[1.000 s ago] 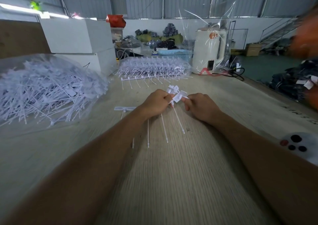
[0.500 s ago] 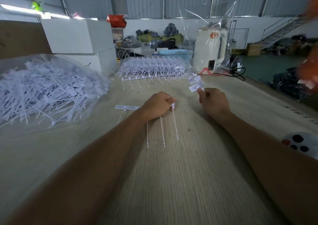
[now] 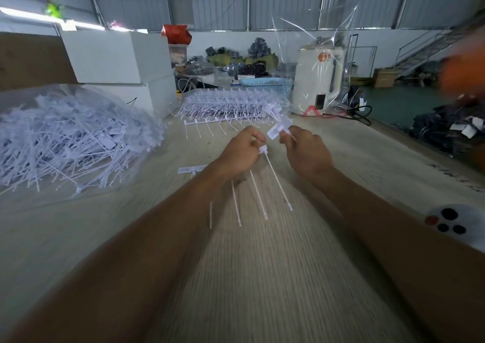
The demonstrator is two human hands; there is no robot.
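Observation:
My left hand [image 3: 240, 155] grips a small bundle of white plastic tag ties [image 3: 258, 194] by their heads, and their thin tails fan down toward me over the wooden table [image 3: 262, 277]. My right hand [image 3: 305, 151] pinches a strip of white flat tag heads [image 3: 279, 126] that sticks up and away from my fingers. The two hands are close together, a small gap between them. One loose tag piece [image 3: 190, 170] lies on the table just left of my left wrist.
A clear bag heaped with loose white ties [image 3: 65, 137] fills the left. A row of tie strips [image 3: 231, 103] lies at the far middle, white boxes [image 3: 118, 59] behind. A white appliance under clear plastic [image 3: 319, 77] stands far right. A white remote [image 3: 451, 222] lies at right.
My right hand, which had pulled away to the right with the strip of tag heads, has come back close to my left hand. The left hand still holds its ties and has lifted slightly.

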